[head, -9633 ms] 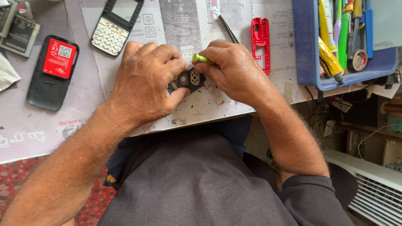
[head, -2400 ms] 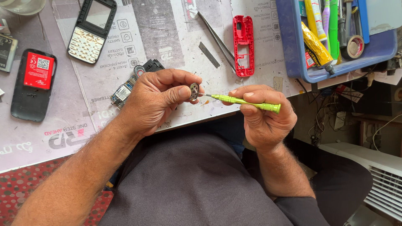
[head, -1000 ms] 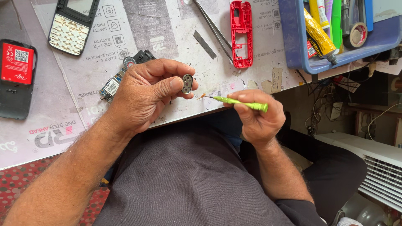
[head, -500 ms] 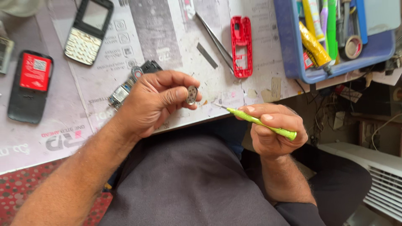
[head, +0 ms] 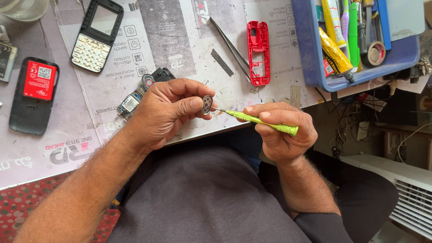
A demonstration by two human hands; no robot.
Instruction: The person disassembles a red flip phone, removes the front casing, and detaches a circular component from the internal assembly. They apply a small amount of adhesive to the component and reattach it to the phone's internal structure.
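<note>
My left hand (head: 164, 112) pinches a small oval metal part (head: 207, 104) between thumb and fingers, held just above the table's front edge. My right hand (head: 281, 132) grips a green screwdriver (head: 261, 121), whose thin tip touches the oval part from the right. Just behind my left hand lies a bare phone circuit board (head: 135, 100) with a black piece next to it.
On the paper-covered table lie a red phone frame (head: 258, 51), tweezers (head: 229, 45), a black front cover with keypad (head: 96, 36) and a black back cover with a red battery (head: 33, 94). A blue tray (head: 315, 49) of tools and glue tubes stands at the right.
My right hand has brought the screwdriver tip back up to the oval part. My left hand holds the part as before. The view has shifted slightly.
</note>
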